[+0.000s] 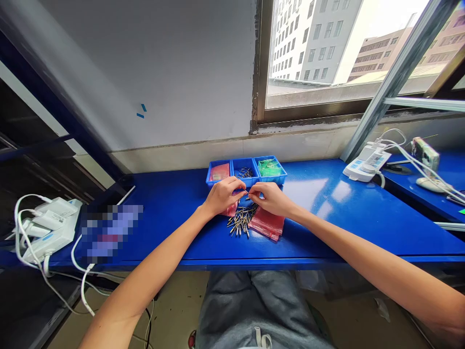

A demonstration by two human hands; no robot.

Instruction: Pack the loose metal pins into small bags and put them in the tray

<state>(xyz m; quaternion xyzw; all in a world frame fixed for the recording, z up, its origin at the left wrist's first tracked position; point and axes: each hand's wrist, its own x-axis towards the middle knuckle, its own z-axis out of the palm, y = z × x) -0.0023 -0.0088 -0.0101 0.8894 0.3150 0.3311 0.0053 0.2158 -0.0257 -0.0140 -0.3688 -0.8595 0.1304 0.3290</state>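
My left hand [225, 195] and my right hand [271, 198] meet above the desk, each with thumb and forefinger pinched together. Between the fingertips shows a thin, pale sliver, too small to name. Just below my hands lies a loose pile of small metal pins [239, 222], dark at one end and silver at the other. A stack of red plastic bags [268, 224] lies under and beside my right hand. Another red bag [230, 209] is partly hidden beneath my left hand.
Behind my hands stand three joined blue bins: a left bin [208, 178] with red bags, a middle bin [240, 161] with metal pins, a right bin [285, 175] with green bags. White power strips [366, 162] with cables sit right and left; a pixelated object lies at left.
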